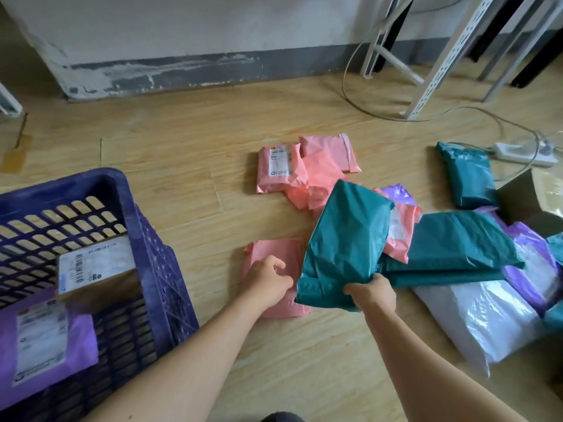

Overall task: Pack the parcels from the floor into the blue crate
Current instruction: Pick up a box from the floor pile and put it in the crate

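Observation:
The blue crate (158,251) stands on the floor at the left; inside it lie a cardboard box with a label (94,266) and a purple parcel (45,345). My right hand (370,292) is shut on the lower edge of a teal parcel (344,242), held tilted above the floor. My left hand (268,281) rests with curled fingers on a pink parcel (274,254) lying flat on the floor; whether it grips the parcel is unclear. Several more pink parcels (280,166) lie further ahead.
A heap of teal (457,245), purple (536,269) and white (481,318) parcels lies at the right, beside an open cardboard box (530,202). Another teal parcel (469,175) lies behind. A power strip (524,153) with cables and white metal frame legs (432,77) stand near the wall.

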### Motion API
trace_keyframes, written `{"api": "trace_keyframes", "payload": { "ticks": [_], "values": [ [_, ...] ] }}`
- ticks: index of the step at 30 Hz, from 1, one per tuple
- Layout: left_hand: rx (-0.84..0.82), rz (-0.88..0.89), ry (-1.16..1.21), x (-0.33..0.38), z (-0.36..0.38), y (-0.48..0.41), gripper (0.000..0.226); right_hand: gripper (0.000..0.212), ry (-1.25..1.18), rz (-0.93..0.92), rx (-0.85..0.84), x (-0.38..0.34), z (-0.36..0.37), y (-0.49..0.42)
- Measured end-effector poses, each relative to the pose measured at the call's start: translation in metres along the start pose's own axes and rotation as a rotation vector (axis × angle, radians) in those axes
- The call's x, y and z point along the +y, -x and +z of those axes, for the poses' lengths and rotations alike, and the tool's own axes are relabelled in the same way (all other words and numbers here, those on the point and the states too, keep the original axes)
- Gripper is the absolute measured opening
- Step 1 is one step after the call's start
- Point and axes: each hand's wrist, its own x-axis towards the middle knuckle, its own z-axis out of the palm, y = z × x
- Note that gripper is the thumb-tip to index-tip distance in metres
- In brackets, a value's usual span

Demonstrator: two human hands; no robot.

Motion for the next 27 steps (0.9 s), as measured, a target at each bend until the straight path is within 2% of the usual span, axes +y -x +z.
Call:
{"api": "trace_keyframes", "payload": {
  "ticks": [2, 3, 6, 10, 12, 15, 17, 24, 27],
  "values": [
    [0.018, -0.007, 0.031, 0.000, -0.001, 0.000, 0.039, 0.016, -0.062, -0.110, 0.010, -0.006, -0.001, 0.005],
    [0.032, -0.012, 0.045, 0.000, -0.002, 0.000, 0.042, 0.013, -0.089, -0.166, 0.003, -0.010, 0.000, 0.009],
    [0.070, -0.045, 0.088, 0.001, -0.004, 0.001, 0.048, 0.021, -0.119, -0.241, -0.080, -0.023, 0.007, 0.018],
    [0.076, -0.072, 0.128, 0.001, -0.005, 0.003, 0.057, 0.018, -0.100, -0.248, -0.305, -0.028, 0.018, 0.024],
    [0.071, -0.094, 0.132, 0.002, -0.006, 0.003, 0.058, 0.012, 0.025, -0.318, -0.221, -0.029, 0.021, 0.027],
    [0.036, -0.110, 0.131, 0.003, -0.006, 0.002, 0.059, 0.031, 0.222, -0.364, 0.136, -0.030, 0.019, 0.022],
    [0.002, -0.107, 0.121, 0.005, -0.005, 0.003, 0.059, 0.041, 0.283, -0.366, 0.211, -0.031, 0.018, 0.017],
    [-0.035, -0.087, 0.073, 0.008, -0.006, -0.002, 0.057, 0.103, 0.423, -0.193, 0.017, -0.031, 0.040, 0.004],
    [-0.048, -0.094, 0.065, 0.006, -0.008, -0.001, 0.056, 0.115, 0.470, -0.152, -0.013, -0.037, 0.043, 0.002]
  ]
}}
